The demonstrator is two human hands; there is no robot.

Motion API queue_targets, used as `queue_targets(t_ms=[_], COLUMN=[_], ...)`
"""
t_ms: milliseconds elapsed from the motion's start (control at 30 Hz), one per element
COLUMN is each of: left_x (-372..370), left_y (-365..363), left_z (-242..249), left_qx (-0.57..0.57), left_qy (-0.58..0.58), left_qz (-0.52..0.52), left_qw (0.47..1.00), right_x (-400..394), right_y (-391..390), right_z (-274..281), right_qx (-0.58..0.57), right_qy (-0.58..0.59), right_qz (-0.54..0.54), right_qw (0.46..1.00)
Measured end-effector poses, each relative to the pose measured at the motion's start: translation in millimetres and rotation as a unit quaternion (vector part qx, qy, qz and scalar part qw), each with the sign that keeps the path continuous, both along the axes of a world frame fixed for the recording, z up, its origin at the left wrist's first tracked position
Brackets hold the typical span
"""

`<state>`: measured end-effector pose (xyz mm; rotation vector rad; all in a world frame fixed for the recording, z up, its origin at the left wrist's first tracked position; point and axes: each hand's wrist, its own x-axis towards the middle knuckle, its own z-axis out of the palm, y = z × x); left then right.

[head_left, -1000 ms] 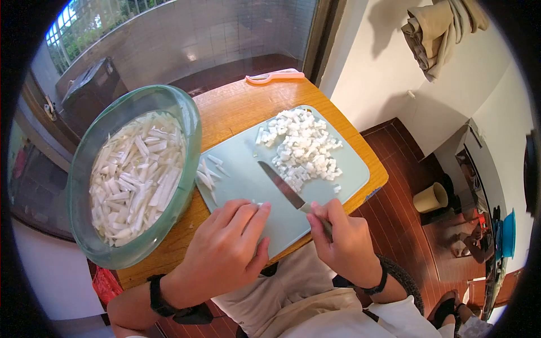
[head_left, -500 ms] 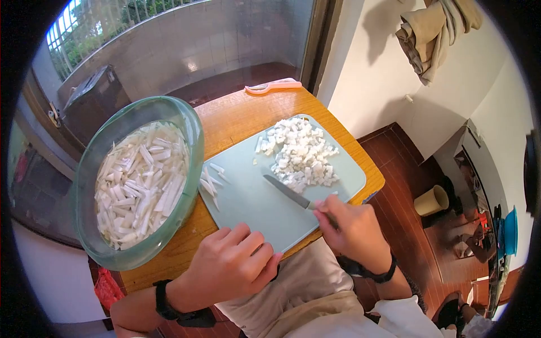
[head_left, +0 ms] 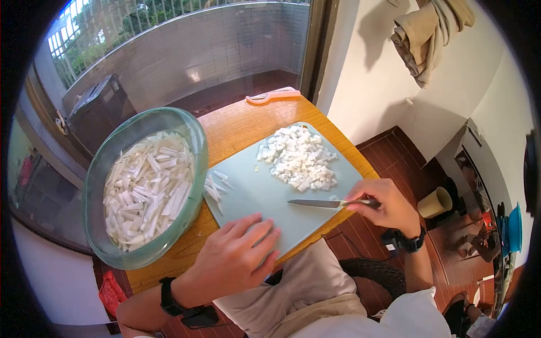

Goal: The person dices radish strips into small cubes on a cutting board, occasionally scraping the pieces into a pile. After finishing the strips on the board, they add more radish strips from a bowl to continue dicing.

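My right hand (head_left: 380, 205) is closed round the handle of a knife (head_left: 315, 203), whose blade points left over the lower right of the pale green cutting board (head_left: 253, 197). My left hand (head_left: 234, 256) has its fingers spread at the board's lower left edge and holds nothing. A pile of small white cubes (head_left: 301, 158) lies on the upper right of the board. Several white strips (head_left: 214, 188) rest at its left edge. Beside the board, a green translucent bowl (head_left: 93, 208) holds many white strips (head_left: 149, 186) in liquid.
A pink peeler (head_left: 273, 96) lies at the far edge of the wooden table (head_left: 228, 127). A red bag (head_left: 111, 292) is at the lower left. Beige cloth (head_left: 422, 42) hangs on the wall, and a bin (head_left: 434, 203) stands on the floor at right.
My right hand has moved right with the knife, and the blade now lies nearly level across the view. The fingers of my left hand have spread from a looser curl.
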<state>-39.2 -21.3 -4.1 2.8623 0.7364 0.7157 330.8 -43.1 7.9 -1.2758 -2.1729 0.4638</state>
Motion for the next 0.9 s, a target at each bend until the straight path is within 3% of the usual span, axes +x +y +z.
queue_targets(t_ms=[233, 900], left_x=[0.4, -0.5], left_y=[0.7, -1.9], left_z=[-2.2, -5.1], left_qx=[-0.001, 0.019], left_qy=[0.017, 0.039], left_qz=[-0.003, -0.003], left_qw=[1.0, 0.999], right_x=[36.7, 4.5], right_y=[17.7, 81.9], right_z=[-8.7, -11.5], right_qx=[0.047, 0.107], right_qy=[0.023, 0.012], right_qz=[0.021, 0.03], right_qw=[0.998, 0.994])
